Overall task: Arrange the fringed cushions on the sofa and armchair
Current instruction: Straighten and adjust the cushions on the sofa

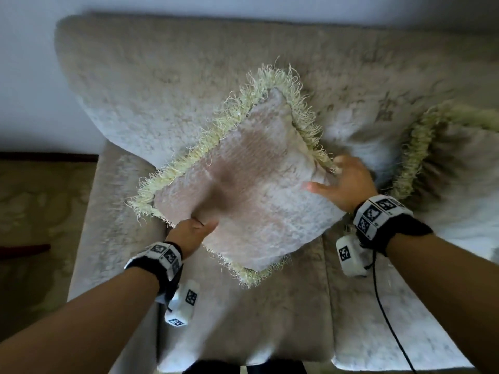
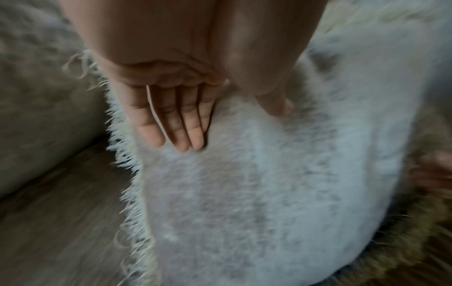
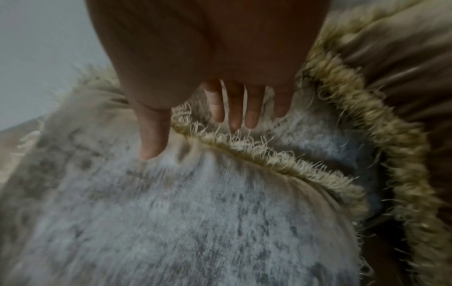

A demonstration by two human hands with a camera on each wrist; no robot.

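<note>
A pale, square fringed cushion point(image 1: 251, 184) with a yellow-green fringe is held tilted above the sofa seat point(image 1: 270, 319), near the left armrest point(image 1: 116, 211). My left hand point(image 1: 194, 230) holds its lower left edge, thumb on top and fingers underneath. In the left wrist view those fingers point(image 2: 176, 125) lie straight against the cushion point(image 2: 269, 193). My right hand point(image 1: 329, 176) pinches the right edge. The right wrist view shows its thumb point(image 3: 151, 139) on the cushion's near face point(image 3: 171, 212) and its fingers past the fringe. A second fringed cushion point(image 1: 445, 163) leans at the right.
The sofa's beige backrest point(image 1: 162, 76) runs along a pale wall. A patterned carpet point(image 1: 40, 211) lies left of the armrest. A black cable point(image 1: 386, 319) hangs from my right wrist over the right seat pad. The second cushion's fringe point(image 3: 367, 116) sits close beside my right hand.
</note>
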